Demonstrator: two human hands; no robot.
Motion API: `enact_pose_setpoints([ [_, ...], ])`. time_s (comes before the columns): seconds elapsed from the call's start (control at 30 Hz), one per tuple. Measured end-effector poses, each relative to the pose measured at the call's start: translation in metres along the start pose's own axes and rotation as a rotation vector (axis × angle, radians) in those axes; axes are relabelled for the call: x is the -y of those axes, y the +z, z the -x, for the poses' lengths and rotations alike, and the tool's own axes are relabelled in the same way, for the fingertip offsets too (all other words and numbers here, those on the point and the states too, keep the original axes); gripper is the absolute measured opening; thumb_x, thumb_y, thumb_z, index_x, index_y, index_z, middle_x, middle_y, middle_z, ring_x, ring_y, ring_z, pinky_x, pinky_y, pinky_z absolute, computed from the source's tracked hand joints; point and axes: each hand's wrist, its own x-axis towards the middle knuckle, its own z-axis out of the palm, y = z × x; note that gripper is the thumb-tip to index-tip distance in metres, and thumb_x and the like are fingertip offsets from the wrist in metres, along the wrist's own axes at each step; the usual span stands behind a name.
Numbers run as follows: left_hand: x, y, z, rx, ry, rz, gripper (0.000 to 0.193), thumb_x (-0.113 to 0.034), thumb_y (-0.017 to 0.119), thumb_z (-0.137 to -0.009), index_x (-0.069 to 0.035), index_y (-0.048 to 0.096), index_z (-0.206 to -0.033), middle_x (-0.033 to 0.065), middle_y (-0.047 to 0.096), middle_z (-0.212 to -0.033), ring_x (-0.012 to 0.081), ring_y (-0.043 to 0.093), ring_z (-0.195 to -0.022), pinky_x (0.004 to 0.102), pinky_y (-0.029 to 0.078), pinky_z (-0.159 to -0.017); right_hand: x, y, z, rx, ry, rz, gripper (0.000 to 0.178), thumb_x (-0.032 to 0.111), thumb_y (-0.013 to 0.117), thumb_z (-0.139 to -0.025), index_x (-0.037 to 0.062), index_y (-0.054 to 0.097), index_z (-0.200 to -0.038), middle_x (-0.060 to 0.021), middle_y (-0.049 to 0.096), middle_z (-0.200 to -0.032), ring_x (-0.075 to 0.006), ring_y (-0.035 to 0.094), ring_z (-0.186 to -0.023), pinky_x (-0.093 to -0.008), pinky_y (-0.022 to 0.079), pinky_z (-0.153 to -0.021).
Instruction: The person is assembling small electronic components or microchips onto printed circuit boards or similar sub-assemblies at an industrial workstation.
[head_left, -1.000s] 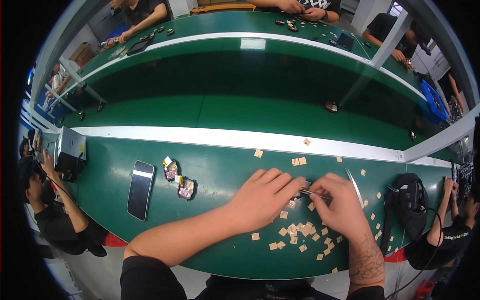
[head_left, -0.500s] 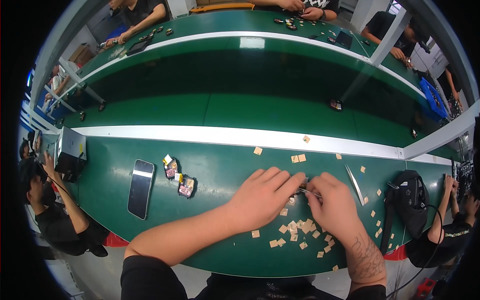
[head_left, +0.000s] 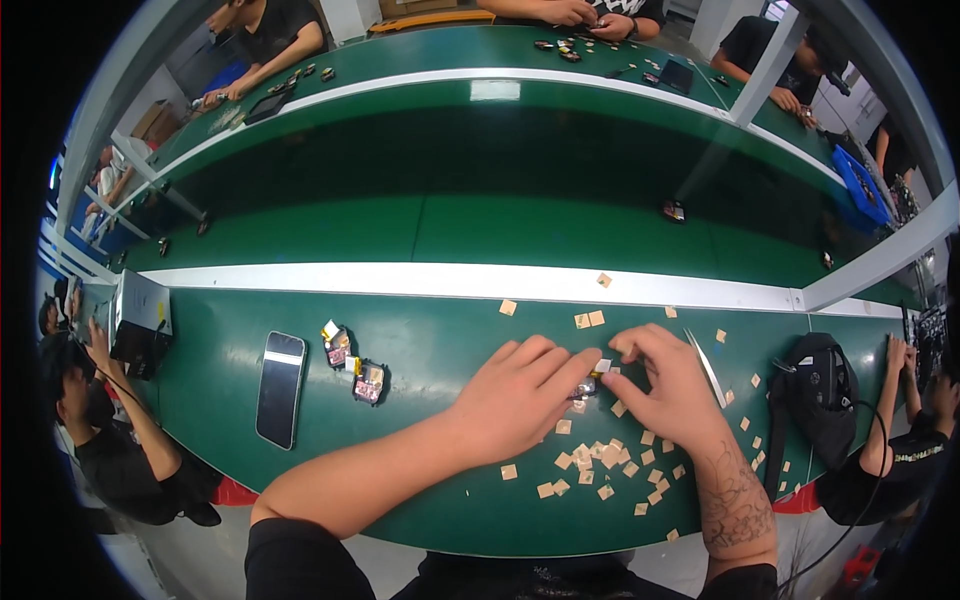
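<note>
My left hand (head_left: 520,395) is closed around a small black electronic module (head_left: 583,388), and its fingers cover most of it. A white and yellow piece (head_left: 602,368) sticks up from the module between my hands. My right hand (head_left: 665,385) is just to the right, thumb and forefinger spread apart with nothing visible between them. The thumb tip comes close to the white piece; whether it touches cannot be made out. Several small tan square pads (head_left: 610,455) lie scattered below and between my forearms. White tweezers (head_left: 705,368) rest beyond my right hand.
Two more open modules (head_left: 369,382) and a phone (head_left: 281,390) lie to the left on the green table (head_left: 420,500). A black pouch (head_left: 815,400) sits at right, a boxy device (head_left: 140,315) at far left. A white rail (head_left: 400,278) crosses behind. Other people work around.
My right hand's fingers have parted and drawn back slightly from the module. The white and yellow piece now shows between my hands. The view has shifted a little.
</note>
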Motion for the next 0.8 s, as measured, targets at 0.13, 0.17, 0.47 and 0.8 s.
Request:
enact_pose_setpoints([
  [0.13, -0.001, -0.001, -0.001, 0.01, 0.001, 0.032, 0.061, -0.012, 0.081, -0.087, -0.007, 0.06, -0.144, 0.0082, 0.067, -0.117, 0.0281, 0.063, -0.115, 0.0432, 0.051, -0.095, -0.005, 0.005, -0.001, 0.072, -0.022, -0.092, 0.022, 0.004, 0.08, -0.09, 0.0012, 0.068, -0.108, -0.0128, 0.071, -0.096, -0.0301, 0.073, -0.087, -0.0381, 0.057, -0.079],
  [0.17, -0.001, -0.001, -0.002, 0.008, 0.007, 0.026, 0.06, -0.013, 0.082, -0.088, -0.007, 0.06, -0.143, 0.0076, 0.067, -0.118, 0.0279, 0.063, -0.115, 0.0431, 0.051, -0.095, -0.01, 0.008, 0.0, 0.082, -0.028, -0.129, 0.021, 0.003, 0.08, -0.091, 0.0013, 0.068, -0.108, -0.0126, 0.071, -0.094, -0.0293, 0.072, -0.085, -0.0375, 0.057, -0.077],
  [0.47, 0.006, 0.003, 0.002, 0.017, 0.112, -0.093, 0.043, -0.013, 0.081, -0.086, -0.013, 0.071, -0.129, 0.0037, 0.067, -0.127, 0.0249, 0.062, -0.117, 0.0408, 0.051, -0.093, -0.012, 0.005, 0.001, 0.195, 0.067, -0.292, 0.018, -0.003, 0.073, -0.093, 0.0004, 0.067, -0.11, -0.0135, 0.072, -0.091, -0.0251, 0.071, -0.081, -0.0351, 0.055, -0.073],
  [0.8, 0.009, 0.002, 0.005, 0.023, 0.166, -0.177, 0.038, -0.015, 0.079, -0.087, -0.013, 0.074, -0.124, 0.0055, 0.068, -0.131, 0.0237, 0.061, -0.119, 0.0388, 0.05, -0.091, 0.0, -0.009, 0.003, 0.217, -0.06, -0.133, 0.023, -0.001, 0.072, -0.094, 0.0008, 0.071, -0.117, -0.0171, 0.075, -0.1, -0.0342, 0.075, -0.087, -0.0385, 0.06, -0.076],
])
